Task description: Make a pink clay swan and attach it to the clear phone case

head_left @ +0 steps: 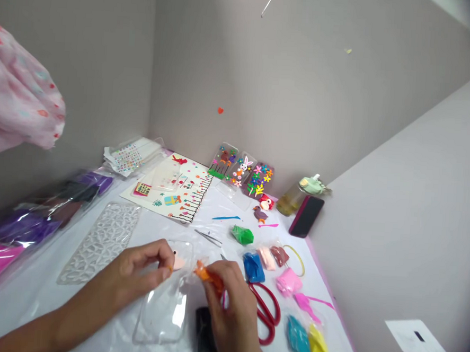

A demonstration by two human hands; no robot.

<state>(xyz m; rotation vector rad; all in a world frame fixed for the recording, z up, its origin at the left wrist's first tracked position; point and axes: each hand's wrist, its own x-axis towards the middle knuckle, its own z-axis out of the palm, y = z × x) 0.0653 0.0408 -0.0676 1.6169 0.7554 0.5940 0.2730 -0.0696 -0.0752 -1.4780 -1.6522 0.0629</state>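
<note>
3 decorated cases (241, 171) stand finished, well beyond the fingertips; the clear case (163, 312) under the fingers bears just 1 pink clay shape (179, 261), so it looks barely begun; left hand (141, 274) fingertips pinch together on a tiny orange bit (170, 268) touching that shape; right hand (232, 314) fingers clamp the orange clay packet (208, 276)

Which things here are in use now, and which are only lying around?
In use: left hand, right hand, orange clay, clear phone case.
Lying about: red scissors, tweezers, green clay, blue clay.
</note>
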